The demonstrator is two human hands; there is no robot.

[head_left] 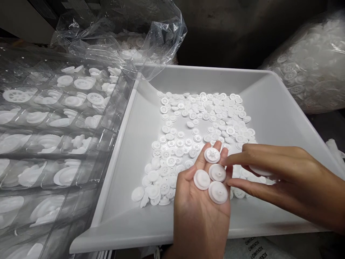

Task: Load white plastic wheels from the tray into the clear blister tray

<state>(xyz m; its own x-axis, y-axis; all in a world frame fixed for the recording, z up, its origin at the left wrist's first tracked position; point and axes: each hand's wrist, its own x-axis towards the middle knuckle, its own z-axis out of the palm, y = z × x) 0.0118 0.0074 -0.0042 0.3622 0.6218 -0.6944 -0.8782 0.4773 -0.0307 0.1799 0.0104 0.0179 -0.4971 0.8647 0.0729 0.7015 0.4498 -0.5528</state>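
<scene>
My left hand (201,201) lies palm up over the near part of a white tray (129,151), with several white plastic gears (212,176) resting on its palm and fingers. My right hand (280,176) reaches in from the right, its index finger stretched toward the gears on the left palm. A white gear (260,171) shows tucked under its curled fingers. Many small white gears (199,122) lie scattered across the tray's floor beyond both hands.
Clear plastic blister trays (54,118) holding white gears in compartments lie on the left. An open clear bag (121,39) sits behind the tray, and a full bag of white gears (309,64) rests at the right.
</scene>
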